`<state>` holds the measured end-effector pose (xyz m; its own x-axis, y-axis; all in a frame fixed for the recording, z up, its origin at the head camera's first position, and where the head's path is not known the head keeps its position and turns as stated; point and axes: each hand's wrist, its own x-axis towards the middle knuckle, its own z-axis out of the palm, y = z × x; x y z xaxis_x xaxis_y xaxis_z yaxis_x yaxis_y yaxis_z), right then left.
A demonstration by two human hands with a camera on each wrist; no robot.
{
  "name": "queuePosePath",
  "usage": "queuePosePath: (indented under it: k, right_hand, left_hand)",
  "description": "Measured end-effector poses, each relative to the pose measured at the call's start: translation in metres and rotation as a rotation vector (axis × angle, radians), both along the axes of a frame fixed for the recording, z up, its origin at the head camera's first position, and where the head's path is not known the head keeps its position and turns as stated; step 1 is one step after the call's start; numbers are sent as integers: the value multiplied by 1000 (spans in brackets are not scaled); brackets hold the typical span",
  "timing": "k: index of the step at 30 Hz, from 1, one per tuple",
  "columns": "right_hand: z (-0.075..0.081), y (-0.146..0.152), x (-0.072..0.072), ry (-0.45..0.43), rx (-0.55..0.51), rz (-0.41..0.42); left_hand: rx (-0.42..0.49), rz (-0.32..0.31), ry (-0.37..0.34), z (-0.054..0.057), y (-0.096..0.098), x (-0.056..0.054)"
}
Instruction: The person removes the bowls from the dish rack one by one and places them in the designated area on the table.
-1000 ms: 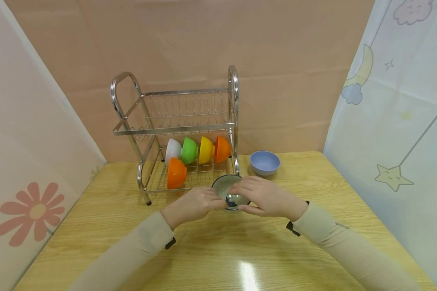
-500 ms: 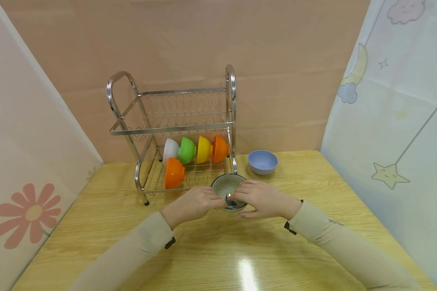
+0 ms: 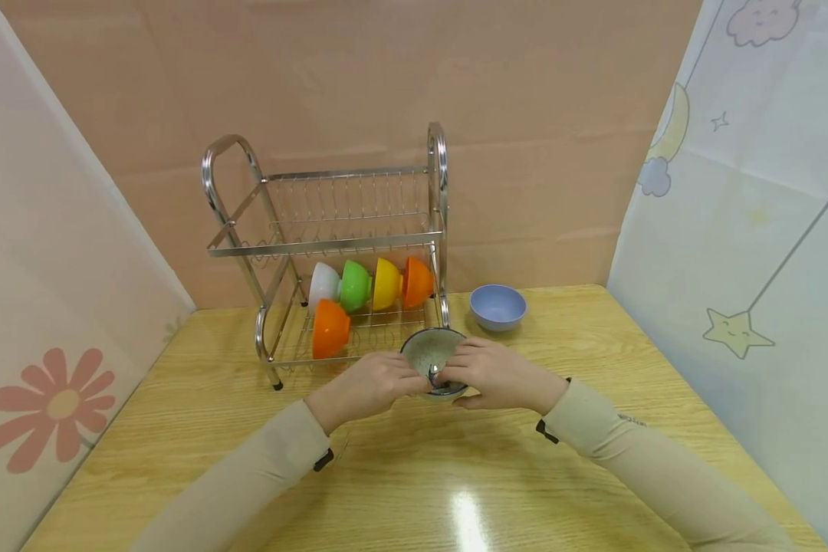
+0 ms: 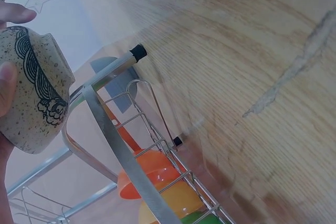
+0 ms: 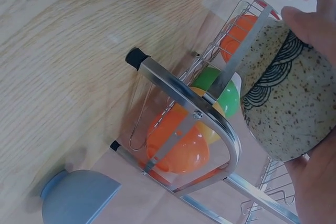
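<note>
Both hands hold a speckled ceramic bowl (image 3: 424,351) in front of the rack's lower right corner. Its inside faces up toward me, with a dark design at the bottom. My left hand (image 3: 372,387) grips the near left rim. On the near right side, my right hand (image 3: 504,376) has its fingers over the rim and the thumb low on the outside. A dark wave pattern circles the bowl's outside (image 4: 34,85) in the left wrist view. The right wrist view shows the same bowl (image 5: 286,103) above the table, overlapping the rack.
A two-tier metal dish rack (image 3: 324,247) stands at the back left. Its lower tier holds white (image 3: 323,285), green (image 3: 355,285), yellow (image 3: 386,284) and orange bowls (image 3: 418,282), with another orange bowl (image 3: 330,330) in front. Right of it sits a blue bowl (image 3: 497,308) on the wooden table (image 3: 593,360).
My right hand's fingers have shifted along the bowl's rim and now reach further inside, with the thumb nearer the bowl. The left hand stays in place. The head view has shifted slightly.
</note>
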<state>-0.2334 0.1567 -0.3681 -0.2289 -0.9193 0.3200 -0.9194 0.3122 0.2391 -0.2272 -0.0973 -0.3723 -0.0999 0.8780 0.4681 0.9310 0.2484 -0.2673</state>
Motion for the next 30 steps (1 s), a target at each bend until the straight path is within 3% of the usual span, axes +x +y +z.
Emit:
queuePosePath:
  k: [19,30]
  right_hand:
    - [-4,-2,0,98,8,-31]
    - [-6,-2,0,97,-15,-1]
  left_hand:
    - [-3,13,-22,0,1,2]
    - [-3,15,-16,-2,1,1]
